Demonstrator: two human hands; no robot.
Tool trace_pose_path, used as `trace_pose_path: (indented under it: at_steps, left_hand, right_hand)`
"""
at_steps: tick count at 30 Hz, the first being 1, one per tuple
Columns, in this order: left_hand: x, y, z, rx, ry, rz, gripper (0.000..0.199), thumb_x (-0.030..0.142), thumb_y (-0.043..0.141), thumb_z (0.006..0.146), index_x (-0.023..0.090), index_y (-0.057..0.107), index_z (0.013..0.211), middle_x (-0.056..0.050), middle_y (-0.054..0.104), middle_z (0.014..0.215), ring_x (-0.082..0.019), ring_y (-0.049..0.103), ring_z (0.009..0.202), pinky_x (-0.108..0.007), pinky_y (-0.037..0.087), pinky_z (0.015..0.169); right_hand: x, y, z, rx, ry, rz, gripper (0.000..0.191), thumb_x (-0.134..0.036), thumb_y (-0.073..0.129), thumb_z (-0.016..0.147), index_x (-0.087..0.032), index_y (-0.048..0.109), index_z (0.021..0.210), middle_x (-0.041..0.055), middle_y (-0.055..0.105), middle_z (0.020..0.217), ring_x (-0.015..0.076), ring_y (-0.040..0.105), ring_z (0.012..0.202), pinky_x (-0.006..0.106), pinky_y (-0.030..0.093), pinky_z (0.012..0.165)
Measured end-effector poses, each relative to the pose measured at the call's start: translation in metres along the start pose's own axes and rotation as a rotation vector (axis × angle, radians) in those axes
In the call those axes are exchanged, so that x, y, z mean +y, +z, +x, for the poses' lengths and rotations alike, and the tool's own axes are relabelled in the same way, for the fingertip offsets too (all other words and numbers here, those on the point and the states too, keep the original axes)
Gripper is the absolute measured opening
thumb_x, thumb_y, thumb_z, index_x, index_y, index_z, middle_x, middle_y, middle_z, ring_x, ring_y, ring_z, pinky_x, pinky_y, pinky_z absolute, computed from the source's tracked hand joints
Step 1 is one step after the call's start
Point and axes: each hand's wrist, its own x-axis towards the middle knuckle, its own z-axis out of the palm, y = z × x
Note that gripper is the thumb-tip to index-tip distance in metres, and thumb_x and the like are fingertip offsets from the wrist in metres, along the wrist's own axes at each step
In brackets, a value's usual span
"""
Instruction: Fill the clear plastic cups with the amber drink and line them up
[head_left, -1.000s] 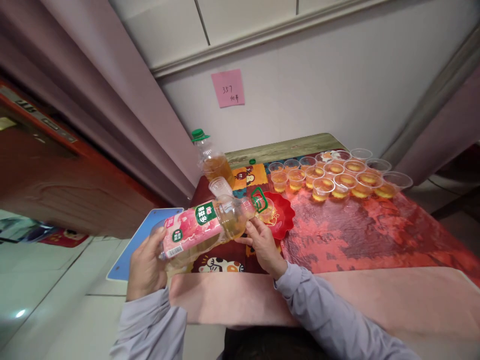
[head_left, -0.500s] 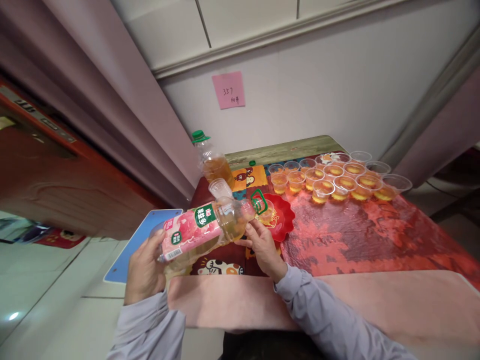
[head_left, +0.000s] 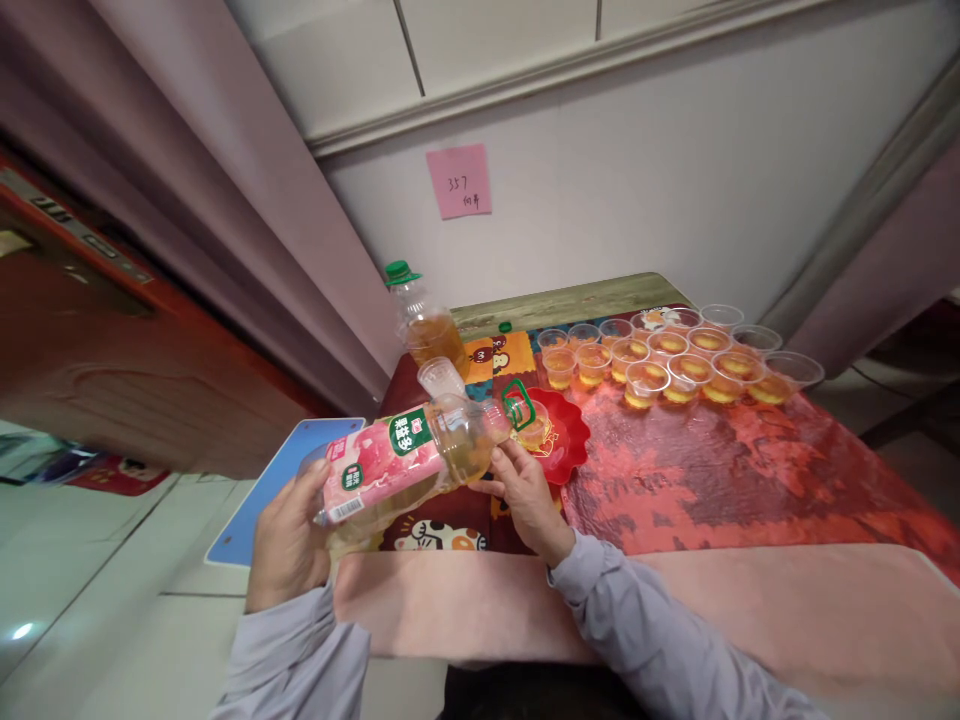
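Observation:
A large clear bottle [head_left: 386, 460] with a pink label lies nearly level in the air, its neck pointing right. My left hand [head_left: 289, 535] is wrapped round its base. Under the shoulder and neck, the fingers of my right hand [head_left: 525, 495] support it. The mouth, with a green ring handle [head_left: 517, 404], is over a small clear cup [head_left: 531, 425] in a red scalloped dish [head_left: 566, 437]. Some yellowish drink shows in the cup and along the bottle's lower side.
Several cups of amber drink [head_left: 667, 375] stand in rows at the right back. A green-capped bottle [head_left: 431, 335] and clear empty cups [head_left: 441, 378] are at the left back. A green cap [head_left: 505, 327] lies near the wall. A blue board [head_left: 262, 500] is at the left.

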Motion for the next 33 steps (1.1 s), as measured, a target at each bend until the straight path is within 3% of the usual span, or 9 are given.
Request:
trace_pose_path:
  at_steps: [8,13,26,33]
  left_hand:
    - [0.0077,0.0067,-0.0097,0.016,-0.041,-0.019,0.022,0.019,0.086,0.068,0.014,0.080,0.089,-0.004,0.081,0.079,-0.018,0.071,0.060,-0.024,0.052,0.042]
    - [0.0075,0.0072,-0.0105,0.008,-0.055,-0.022,0.027,0.021,0.088,0.065,0.013,0.079,0.088,-0.005,0.081,0.080,-0.019,0.072,0.061,-0.027,0.058,0.049]
    - [0.0080,0.0086,-0.0104,0.021,-0.053,-0.014,0.022,0.021,0.086,0.067,0.015,0.078,0.087,-0.003,0.080,0.076,-0.017,0.069,0.056,-0.024,0.052,0.041]
    - [0.0064,0.0089,-0.0100,0.032,-0.059,-0.026,0.019,0.018,0.083,0.072,0.014,0.079,0.090,-0.003,0.081,0.080,-0.017,0.071,0.061,-0.024,0.057,0.049]
  right_hand:
    - [0.0023,0.0000,0.0008,0.013,0.004,0.012,0.051,-0.063,0.086,0.085,-0.026,0.077,0.120,0.0044,0.074,0.128,0.0230,0.072,0.112,0.034,0.071,0.080]
    - [0.0008,-0.0003,0.0006,0.007,0.007,0.006,0.054,-0.064,0.086,0.085,-0.027,0.076,0.123,0.0047,0.073,0.132,0.0241,0.072,0.114,0.034,0.071,0.080]
    - [-0.0010,0.0001,-0.0001,0.015,0.000,-0.018,0.053,-0.064,0.085,0.085,-0.027,0.076,0.122,0.0049,0.075,0.131,0.0250,0.072,0.115,0.036,0.072,0.080]
    - [-0.0006,0.0012,0.0001,0.028,0.005,0.005,0.052,-0.062,0.087,0.085,-0.026,0.077,0.120,0.0048,0.074,0.128,0.0233,0.072,0.112,0.033,0.071,0.077]
